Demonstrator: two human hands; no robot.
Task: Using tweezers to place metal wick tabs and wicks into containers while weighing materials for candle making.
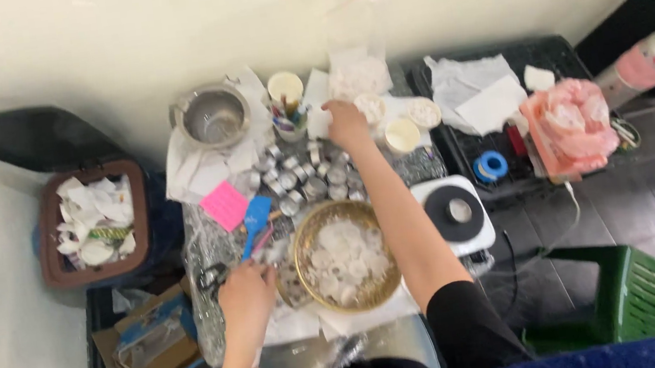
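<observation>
head view, round gold bowl [302, 237], white pieces [347, 261]

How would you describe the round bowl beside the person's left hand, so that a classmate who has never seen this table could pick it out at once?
Start at the cluttered table against the pale wall and look to its near edge. Between the left hand and the white hotplate sits the bowl. It alone has a golden rim and is heaped with small white pieces, and it dwarfs the little silver cups behind it.

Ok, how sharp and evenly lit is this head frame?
Head view: soft throughout, small tins smeared; left hand and right hand lack crisp edges; flat light, mild glare on the wall, dark corner by the bin.
</observation>
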